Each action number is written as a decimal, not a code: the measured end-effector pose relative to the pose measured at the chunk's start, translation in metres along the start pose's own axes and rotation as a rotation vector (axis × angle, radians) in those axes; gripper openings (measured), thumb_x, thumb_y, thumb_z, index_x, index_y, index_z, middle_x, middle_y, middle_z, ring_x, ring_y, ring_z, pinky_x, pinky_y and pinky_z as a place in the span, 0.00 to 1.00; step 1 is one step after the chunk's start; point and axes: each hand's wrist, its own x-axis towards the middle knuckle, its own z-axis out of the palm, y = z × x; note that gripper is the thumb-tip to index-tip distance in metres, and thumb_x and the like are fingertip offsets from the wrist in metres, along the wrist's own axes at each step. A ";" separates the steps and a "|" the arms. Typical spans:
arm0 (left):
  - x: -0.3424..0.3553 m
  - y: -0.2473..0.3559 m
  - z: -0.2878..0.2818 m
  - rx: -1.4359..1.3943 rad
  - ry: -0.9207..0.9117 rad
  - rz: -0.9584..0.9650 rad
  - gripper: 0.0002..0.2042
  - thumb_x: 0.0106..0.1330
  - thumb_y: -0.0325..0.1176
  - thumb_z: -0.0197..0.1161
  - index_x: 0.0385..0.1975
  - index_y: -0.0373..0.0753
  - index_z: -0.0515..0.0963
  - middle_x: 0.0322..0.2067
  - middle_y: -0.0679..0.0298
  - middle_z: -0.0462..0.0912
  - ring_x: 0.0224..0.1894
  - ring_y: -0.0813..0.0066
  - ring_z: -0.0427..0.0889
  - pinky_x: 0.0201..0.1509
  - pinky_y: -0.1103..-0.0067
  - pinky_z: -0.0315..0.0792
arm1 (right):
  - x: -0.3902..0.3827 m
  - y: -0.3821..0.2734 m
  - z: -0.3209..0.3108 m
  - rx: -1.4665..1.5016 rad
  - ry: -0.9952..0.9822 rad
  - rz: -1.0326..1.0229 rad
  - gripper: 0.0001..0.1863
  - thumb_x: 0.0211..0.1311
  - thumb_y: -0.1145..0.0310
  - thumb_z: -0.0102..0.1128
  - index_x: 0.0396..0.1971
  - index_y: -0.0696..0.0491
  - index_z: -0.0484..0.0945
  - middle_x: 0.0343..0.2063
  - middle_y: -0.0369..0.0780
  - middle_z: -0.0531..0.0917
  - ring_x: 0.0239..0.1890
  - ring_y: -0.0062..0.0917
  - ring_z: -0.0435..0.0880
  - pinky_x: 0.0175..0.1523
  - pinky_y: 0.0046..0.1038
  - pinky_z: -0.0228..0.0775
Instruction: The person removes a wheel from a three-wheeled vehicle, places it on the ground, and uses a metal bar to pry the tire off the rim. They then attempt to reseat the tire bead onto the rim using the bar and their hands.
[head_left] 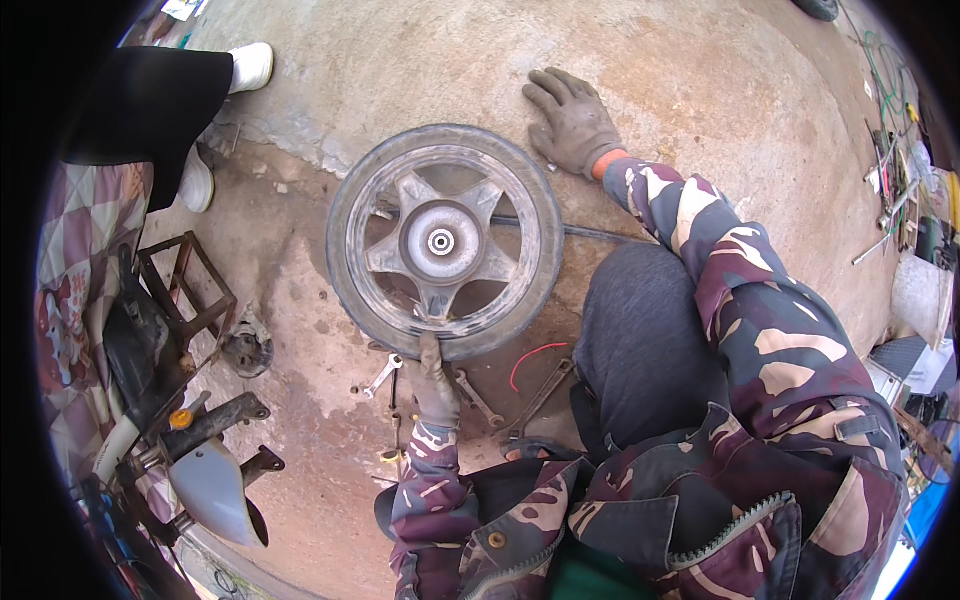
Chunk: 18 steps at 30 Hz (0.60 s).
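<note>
A motorcycle wheel [441, 242] with a five-spoke cast rim and a worn black tyre is in front of me, its face toward me. My left hand [433, 385], in a dirty glove, grips the near edge of the tyre; the thumb lies on top and the other fingers are mostly hidden. Beyond the wheel to the right, my gloved right hand [578, 125] rests palm down on the concrete, fingers stretched out, holding nothing. Close to my left hand lie a combination spanner [383, 375], a second spanner [480, 399] and a larger one [541, 399].
A dark bar [605, 235] runs behind the wheel. Left of me are a motorbike's fork [215, 425], a grey mudguard [210, 490] and a rusty metal frame [190, 285]. A person's white shoe [252, 67] is at far left. Tools and hoses [890, 175] lie along the right.
</note>
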 end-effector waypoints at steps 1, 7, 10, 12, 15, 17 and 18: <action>0.000 -0.003 -0.002 0.020 -0.004 0.007 0.37 0.78 0.53 0.62 0.73 0.26 0.63 0.70 0.53 0.70 0.69 0.64 0.69 0.76 0.68 0.61 | 0.000 0.000 0.000 -0.011 -0.015 0.005 0.33 0.70 0.53 0.55 0.72 0.51 0.70 0.76 0.42 0.66 0.79 0.38 0.59 0.84 0.42 0.50; -0.004 -0.026 -0.016 -0.089 -0.041 -0.015 0.32 0.80 0.50 0.61 0.71 0.28 0.68 0.69 0.60 0.71 0.68 0.71 0.71 0.75 0.68 0.64 | 0.000 0.001 0.001 0.009 0.031 -0.009 0.34 0.67 0.53 0.59 0.71 0.49 0.71 0.75 0.42 0.67 0.78 0.40 0.61 0.82 0.44 0.54; -0.005 -0.033 -0.019 0.053 -0.052 0.028 0.32 0.82 0.52 0.54 0.70 0.27 0.69 0.68 0.55 0.72 0.69 0.66 0.71 0.76 0.67 0.62 | 0.000 0.000 0.001 0.013 0.032 -0.012 0.34 0.67 0.53 0.60 0.71 0.49 0.71 0.75 0.42 0.68 0.78 0.41 0.61 0.82 0.45 0.54; -0.005 -0.032 -0.018 0.149 -0.062 0.057 0.33 0.83 0.54 0.49 0.69 0.26 0.70 0.67 0.51 0.73 0.69 0.62 0.72 0.76 0.67 0.61 | 0.000 0.000 0.000 0.016 0.025 -0.013 0.34 0.68 0.53 0.59 0.71 0.50 0.71 0.75 0.42 0.67 0.78 0.40 0.61 0.82 0.44 0.53; -0.008 -0.031 -0.012 -0.005 -0.062 0.022 0.33 0.80 0.54 0.57 0.68 0.27 0.71 0.65 0.57 0.75 0.65 0.68 0.74 0.72 0.67 0.66 | 0.000 0.000 -0.002 0.016 0.008 -0.011 0.34 0.69 0.53 0.57 0.71 0.52 0.71 0.75 0.42 0.67 0.79 0.38 0.60 0.83 0.42 0.51; -0.010 -0.031 -0.008 -0.094 -0.040 -0.016 0.33 0.78 0.54 0.63 0.67 0.28 0.71 0.64 0.61 0.75 0.63 0.72 0.75 0.70 0.68 0.69 | 0.000 0.000 -0.003 0.013 0.016 -0.017 0.34 0.69 0.53 0.58 0.71 0.51 0.71 0.75 0.42 0.67 0.79 0.38 0.61 0.83 0.42 0.51; -0.010 -0.032 -0.008 -0.083 -0.024 -0.026 0.33 0.78 0.54 0.63 0.67 0.28 0.71 0.64 0.61 0.75 0.63 0.72 0.75 0.70 0.68 0.68 | 0.000 0.000 -0.003 0.009 0.009 -0.011 0.34 0.69 0.53 0.58 0.71 0.51 0.71 0.75 0.42 0.67 0.79 0.38 0.61 0.83 0.42 0.51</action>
